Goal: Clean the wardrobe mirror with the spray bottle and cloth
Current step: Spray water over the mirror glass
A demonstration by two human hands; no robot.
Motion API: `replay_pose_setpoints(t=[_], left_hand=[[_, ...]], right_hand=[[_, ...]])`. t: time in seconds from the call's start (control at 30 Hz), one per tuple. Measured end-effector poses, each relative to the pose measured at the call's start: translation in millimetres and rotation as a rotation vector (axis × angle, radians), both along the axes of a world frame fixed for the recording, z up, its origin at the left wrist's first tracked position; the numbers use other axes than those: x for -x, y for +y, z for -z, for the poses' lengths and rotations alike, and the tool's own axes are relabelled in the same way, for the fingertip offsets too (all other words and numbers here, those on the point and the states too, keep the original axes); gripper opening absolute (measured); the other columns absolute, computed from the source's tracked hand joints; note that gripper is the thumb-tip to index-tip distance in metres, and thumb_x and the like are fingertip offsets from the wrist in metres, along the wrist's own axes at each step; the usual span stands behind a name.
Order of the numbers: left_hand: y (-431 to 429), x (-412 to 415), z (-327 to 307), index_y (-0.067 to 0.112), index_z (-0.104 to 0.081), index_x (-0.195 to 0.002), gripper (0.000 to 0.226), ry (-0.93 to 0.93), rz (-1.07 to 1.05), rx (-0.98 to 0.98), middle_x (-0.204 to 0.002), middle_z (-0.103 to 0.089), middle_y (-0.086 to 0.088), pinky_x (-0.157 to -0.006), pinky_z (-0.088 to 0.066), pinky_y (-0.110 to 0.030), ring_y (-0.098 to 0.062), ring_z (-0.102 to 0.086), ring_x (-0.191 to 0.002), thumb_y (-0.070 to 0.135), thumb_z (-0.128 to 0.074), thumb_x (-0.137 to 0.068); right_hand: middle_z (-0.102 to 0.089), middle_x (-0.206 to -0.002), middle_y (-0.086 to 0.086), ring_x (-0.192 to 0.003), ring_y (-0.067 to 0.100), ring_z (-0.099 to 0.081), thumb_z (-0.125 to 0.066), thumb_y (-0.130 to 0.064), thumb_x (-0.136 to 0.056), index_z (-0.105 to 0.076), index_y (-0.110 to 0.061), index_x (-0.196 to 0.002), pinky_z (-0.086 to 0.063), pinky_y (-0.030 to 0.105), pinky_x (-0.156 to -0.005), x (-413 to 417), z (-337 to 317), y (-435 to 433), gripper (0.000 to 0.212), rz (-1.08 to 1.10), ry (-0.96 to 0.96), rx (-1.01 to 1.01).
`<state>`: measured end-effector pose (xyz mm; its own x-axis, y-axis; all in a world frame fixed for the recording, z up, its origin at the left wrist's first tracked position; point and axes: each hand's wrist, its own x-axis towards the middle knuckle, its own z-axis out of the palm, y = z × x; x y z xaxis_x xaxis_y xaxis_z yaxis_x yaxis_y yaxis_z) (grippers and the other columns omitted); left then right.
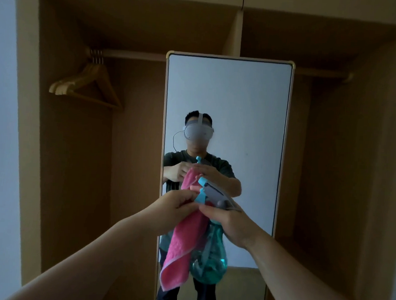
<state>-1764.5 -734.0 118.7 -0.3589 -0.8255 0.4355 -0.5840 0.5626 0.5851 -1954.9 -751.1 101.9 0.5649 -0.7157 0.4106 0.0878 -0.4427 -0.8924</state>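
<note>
Standing before the wardrobe mirror (228, 93), you have your right hand (230, 223) with its fingers curled round the neck of the teal spray bottle (212, 266), whose blue nozzle points up towards the glass. Your left hand (177, 206) pinches the top edge of the pink cloth (182, 246) just beside the trigger, and the cloth hangs against the bottle's left side. Wooden hangers (90, 83) hang on the rail in the left compartment.

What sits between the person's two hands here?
Head view: the bunched top of the pink rectangular cloth and the blue trigger of the teal translucent spray bottle fill the gap between left hand and right hand.
</note>
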Motion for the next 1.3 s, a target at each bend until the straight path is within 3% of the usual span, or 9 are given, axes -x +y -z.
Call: replay_pose_setpoints(t=[0.17,0.27,0.33,0.47,0.53,0.63,0.77,1.07,1.3], left_hand=[[-8,-1,-21,0.038,-0.052,-0.115,0.056,-0.167,-0.023,-0.068,-0.105,-0.061,0.016,-0.067,-0.054,-0.015,-0.001,-0.064,-0.087,0.012,-0.078,-0.074],[-15,1,-32,0.032,-0.049,-0.126,0.053,-0.276,-0.169,0.091,-0.102,-0.057,0.015,-0.058,-0.046,-0.010,-0.001,-0.058,-0.085,0.014,-0.070,-0.081],[-24,2,-41,0.026,-0.059,-0.116,0.032,-0.235,-0.254,0.129,-0.097,-0.061,0.010,-0.060,-0.048,-0.010,-0.001,-0.057,-0.078,0.015,-0.065,-0.087],[-34,-4,-58,0.028,-0.065,-0.098,0.014,-0.265,-0.408,0.274,-0.102,-0.051,0.002,-0.091,-0.050,-0.033,-0.013,-0.048,-0.091,0.017,-0.061,-0.090],[-31,-8,-64,0.033,-0.062,-0.085,0.009,-0.309,-0.387,0.411,-0.102,-0.039,0.011,-0.090,-0.047,-0.030,-0.010,-0.043,-0.098,0.025,-0.060,-0.089],[-30,-12,-74,0.039,-0.048,-0.071,0.028,-0.299,-0.329,0.434,-0.089,-0.051,0.016,-0.070,-0.044,-0.015,-0.008,-0.056,-0.084,0.020,-0.059,-0.089],[-28,-17,-76,0.040,-0.050,-0.076,0.026,-0.272,-0.342,0.403,-0.080,-0.061,0.013,-0.060,-0.047,-0.013,-0.002,-0.060,-0.072,0.020,-0.059,-0.092],[-22,-27,-84,0.048,-0.057,-0.083,0.031,-0.245,-0.294,0.474,-0.085,-0.061,0.017,-0.064,-0.038,-0.008,0.000,-0.057,-0.077,0.018,-0.063,-0.089],[-16,-30,-90,0.034,-0.068,-0.090,0.020,-0.254,-0.309,0.483,-0.086,-0.063,0.016,-0.064,-0.039,-0.009,-0.001,-0.058,-0.080,0.015,-0.061,-0.090]], right_hand=[[-0.066,-0.123,0.001,-0.119,0.015,-0.059,-0.062,-0.030,-0.087,-0.066,-0.020,-0.121,-0.043,0.041,-0.106,7,-18,2,0.036,0.244,-0.116,0.071],[-0.069,-0.117,0.008,-0.113,0.020,-0.063,-0.055,-0.012,-0.095,-0.071,-0.015,-0.109,-0.050,0.036,-0.094,18,-35,1,0.022,0.248,-0.232,0.070],[-0.072,-0.110,0.007,-0.102,0.016,-0.067,-0.054,-0.006,-0.094,-0.075,-0.018,-0.096,-0.053,0.024,-0.080,28,-49,-3,0.024,0.299,-0.287,0.035],[-0.076,-0.094,-0.002,-0.091,0.011,-0.071,-0.064,-0.006,-0.087,-0.076,-0.022,-0.085,-0.053,0.019,-0.073,55,-84,-16,0.021,0.523,-0.372,-0.004],[-0.075,-0.086,-0.005,-0.086,0.011,-0.070,-0.068,-0.013,-0.085,-0.076,-0.027,-0.078,-0.053,0.026,-0.072,69,-101,-23,0.018,0.669,-0.353,0.014],[-0.072,-0.086,0.000,-0.087,0.015,-0.066,-0.066,-0.014,-0.083,-0.073,-0.024,-0.081,-0.051,0.032,-0.077,88,-124,-30,0.011,0.809,-0.365,0.064],[-0.070,-0.085,-0.004,-0.078,0.012,-0.063,-0.065,-0.015,-0.082,-0.070,-0.023,-0.091,-0.044,0.025,-0.059,99,-143,-30,0.013,0.896,-0.353,0.113],[-0.060,-0.074,-0.002,-0.066,0.007,-0.054,-0.060,-0.013,-0.086,-0.068,-0.019,-0.092,-0.034,0.023,-0.053,95,-150,-30,0.012,0.984,-0.266,0.191],[-0.056,-0.073,0.002,-0.064,0.012,-0.051,-0.056,-0.011,-0.080,-0.062,-0.015,-0.082,-0.037,0.024,-0.052,95,-157,-29,0.008,1.024,-0.325,0.189]])
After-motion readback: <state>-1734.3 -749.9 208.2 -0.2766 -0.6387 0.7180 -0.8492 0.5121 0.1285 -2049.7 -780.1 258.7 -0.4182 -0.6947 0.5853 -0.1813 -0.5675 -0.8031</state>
